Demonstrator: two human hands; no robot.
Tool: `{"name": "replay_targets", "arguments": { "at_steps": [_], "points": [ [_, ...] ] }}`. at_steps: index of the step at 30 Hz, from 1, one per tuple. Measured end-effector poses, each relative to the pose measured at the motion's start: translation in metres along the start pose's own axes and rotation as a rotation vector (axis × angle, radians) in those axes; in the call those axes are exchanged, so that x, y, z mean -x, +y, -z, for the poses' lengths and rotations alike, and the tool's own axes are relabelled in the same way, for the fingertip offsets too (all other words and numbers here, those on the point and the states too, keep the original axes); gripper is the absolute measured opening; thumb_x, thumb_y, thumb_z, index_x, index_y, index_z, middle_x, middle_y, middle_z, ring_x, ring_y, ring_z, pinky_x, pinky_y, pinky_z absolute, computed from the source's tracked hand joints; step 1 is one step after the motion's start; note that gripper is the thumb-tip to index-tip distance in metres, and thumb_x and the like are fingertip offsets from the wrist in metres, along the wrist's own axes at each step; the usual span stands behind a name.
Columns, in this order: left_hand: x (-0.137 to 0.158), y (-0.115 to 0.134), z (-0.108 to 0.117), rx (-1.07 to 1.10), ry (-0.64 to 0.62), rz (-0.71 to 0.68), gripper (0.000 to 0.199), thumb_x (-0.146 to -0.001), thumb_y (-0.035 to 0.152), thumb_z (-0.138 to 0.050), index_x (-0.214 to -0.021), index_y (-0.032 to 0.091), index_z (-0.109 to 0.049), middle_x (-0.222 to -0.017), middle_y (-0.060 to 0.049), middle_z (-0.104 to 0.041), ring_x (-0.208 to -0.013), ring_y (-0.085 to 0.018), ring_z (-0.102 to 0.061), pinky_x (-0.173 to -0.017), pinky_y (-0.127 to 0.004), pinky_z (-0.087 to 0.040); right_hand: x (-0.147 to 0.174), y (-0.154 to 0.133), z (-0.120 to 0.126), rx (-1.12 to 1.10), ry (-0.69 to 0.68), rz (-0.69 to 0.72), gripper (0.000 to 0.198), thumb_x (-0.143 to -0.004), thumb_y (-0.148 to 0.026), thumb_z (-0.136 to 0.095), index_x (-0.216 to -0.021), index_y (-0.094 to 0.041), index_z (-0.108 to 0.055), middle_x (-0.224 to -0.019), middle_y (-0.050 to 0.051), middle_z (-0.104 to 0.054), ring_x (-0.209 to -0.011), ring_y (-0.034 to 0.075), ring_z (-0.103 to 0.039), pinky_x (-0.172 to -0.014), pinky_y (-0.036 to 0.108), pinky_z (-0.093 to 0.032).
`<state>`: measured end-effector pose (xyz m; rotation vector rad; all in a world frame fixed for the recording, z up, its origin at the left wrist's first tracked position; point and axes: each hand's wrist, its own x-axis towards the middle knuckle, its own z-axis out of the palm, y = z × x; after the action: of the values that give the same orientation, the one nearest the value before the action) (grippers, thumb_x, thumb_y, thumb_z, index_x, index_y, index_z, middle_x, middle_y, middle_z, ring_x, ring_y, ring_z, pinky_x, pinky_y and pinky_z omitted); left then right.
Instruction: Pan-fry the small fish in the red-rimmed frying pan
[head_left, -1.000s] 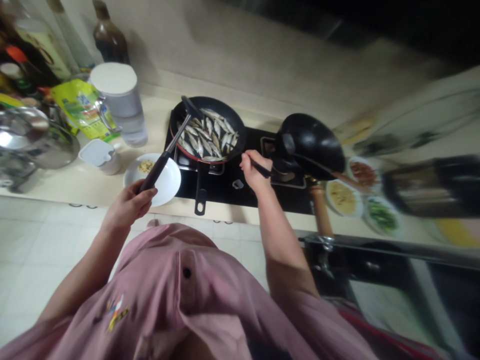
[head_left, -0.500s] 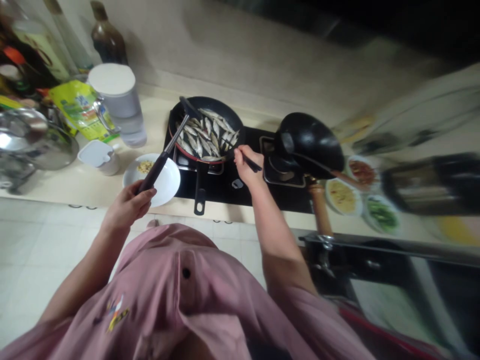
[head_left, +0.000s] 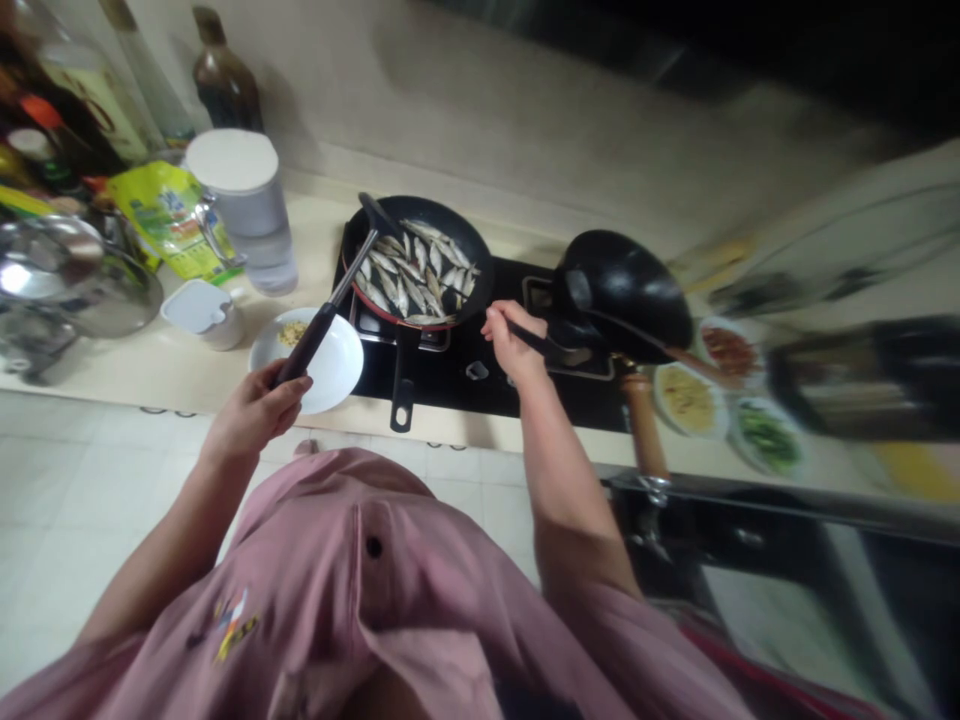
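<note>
Many small silvery fish lie spread in a black frying pan (head_left: pixel 472 235) on the stove; one fish (head_left: pixel 436 258) shows near the middle. My left hand (head_left: pixel 262 405) is closed around the black grip of a spatula (head_left: pixel 319 330), above a white plate. The spatula's dark head rests at the pan's left side, over its far rim. Just right of the pan, my right hand (head_left: pixel 514 340) is closed on black chopsticks (head_left: pixel 529 337). Their back ends stick out to the right of the hand, while the thin front ends are hard to make out against the pan.
The white plate (head_left: pixel 341 365) holds chopped yellowish bits. A black wok (head_left: pixel 630 290) with a wooden-handled utensil stands on the right burner. Beyond it are dishes of red, yellow and green food (head_left: pixel 769 435). A water pitcher (head_left: pixel 255 230), a lidded white container (head_left: pixel 202 312) and bottles stand left.
My right hand has moved a little to the right, away from the pan's rim, with the chopsticks. My left hand and the spatula have stayed nearly in place. The view has shifted slightly.
</note>
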<state>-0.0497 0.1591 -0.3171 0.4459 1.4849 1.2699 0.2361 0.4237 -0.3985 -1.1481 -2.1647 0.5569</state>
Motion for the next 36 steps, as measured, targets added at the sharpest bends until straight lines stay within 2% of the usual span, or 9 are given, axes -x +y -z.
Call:
{"name": "replay_targets", "arguments": {
  "at_steps": [4,9,13,18,22,26,31,36],
  "points": [
    [-0.001,0.001,-0.001,-0.009,0.016,0.006,0.033,-0.070,0.033,-0.082,-0.084,0.016,-0.056,-0.047,0.009,-0.037,-0.036,-0.004,-0.031,-0.033,-0.016,-0.021,0.004,0.008,0.002,-0.060,0.069,-0.129,0.037,-0.098,-0.052,-0.045,-0.092,-0.022,-0.065,-0.064,-0.001,-0.067,-0.056,0.016,-0.065,-0.062,0.029,-0.053],
    [-0.003,0.001,-0.002,-0.008,0.012,0.007,0.034,-0.069,0.033,-0.082,-0.085,0.016,-0.057,-0.048,0.008,-0.038,-0.036,-0.004,-0.032,-0.033,-0.016,-0.021,0.005,0.007,0.004,-0.012,0.168,-0.139,0.042,-0.099,-0.056,-0.041,-0.093,-0.022,-0.065,-0.063,-0.001,-0.067,-0.054,0.016,-0.064,-0.059,0.030,-0.052],
    [-0.003,0.001,-0.003,-0.015,0.008,0.012,0.034,-0.069,0.033,-0.082,-0.085,0.016,-0.058,-0.048,0.009,-0.037,-0.036,-0.004,-0.031,-0.033,-0.017,-0.020,0.000,0.001,-0.002,-0.017,0.126,-0.132,0.045,-0.098,-0.059,-0.042,-0.097,-0.021,-0.067,-0.065,0.000,-0.067,-0.056,0.017,-0.065,-0.061,0.030,-0.053],
    [-0.002,0.001,-0.002,-0.009,-0.008,-0.003,0.035,-0.069,0.034,-0.082,-0.086,0.016,-0.057,-0.047,0.009,-0.036,-0.035,-0.004,-0.030,-0.034,-0.017,-0.018,-0.013,-0.003,-0.011,0.080,0.034,-0.070,0.041,-0.098,-0.051,-0.043,-0.097,-0.020,-0.068,-0.066,0.002,-0.068,-0.063,0.018,-0.067,-0.067,0.030,-0.052],
    [0.001,0.002,-0.002,-0.001,0.003,-0.005,0.033,-0.071,0.033,-0.081,-0.086,0.016,-0.057,-0.047,0.009,-0.036,-0.036,-0.004,-0.031,-0.034,-0.017,-0.019,-0.016,-0.006,-0.010,0.172,-0.058,0.083,0.033,-0.098,-0.041,-0.042,-0.094,-0.021,-0.068,-0.073,0.005,-0.070,-0.069,0.020,-0.066,-0.069,0.031,-0.049],
    [0.004,0.003,-0.002,0.000,0.011,0.002,0.031,-0.072,0.032,-0.080,-0.084,0.017,-0.056,-0.047,0.009,-0.035,-0.036,-0.004,-0.030,-0.035,-0.017,-0.018,-0.011,-0.005,-0.002,0.153,-0.116,0.193,0.031,-0.099,-0.039,-0.043,-0.094,-0.021,-0.067,-0.087,0.008,-0.073,-0.079,0.022,-0.069,-0.076,0.032,-0.051],
    [0.001,0.001,0.000,-0.005,0.011,0.005,0.031,-0.072,0.032,-0.081,-0.085,0.016,-0.057,-0.047,0.009,-0.036,-0.035,-0.004,-0.031,-0.035,-0.017,-0.018,-0.003,-0.002,0.008,0.131,-0.064,0.094,0.034,-0.099,-0.046,-0.043,-0.099,-0.022,-0.067,-0.076,0.004,-0.071,-0.069,0.020,-0.068,-0.069,0.032,-0.051],
    [-0.004,-0.002,0.000,-0.005,-0.002,0.017,0.032,-0.072,0.032,-0.081,-0.087,0.016,-0.057,-0.047,0.009,-0.036,-0.034,-0.004,-0.030,-0.034,-0.017,-0.018,-0.002,-0.004,0.007,0.080,0.030,0.011,0.040,-0.100,-0.052,-0.041,-0.099,-0.021,-0.066,-0.070,0.003,-0.070,-0.063,0.019,-0.068,-0.066,0.030,-0.052]
  ]
}}
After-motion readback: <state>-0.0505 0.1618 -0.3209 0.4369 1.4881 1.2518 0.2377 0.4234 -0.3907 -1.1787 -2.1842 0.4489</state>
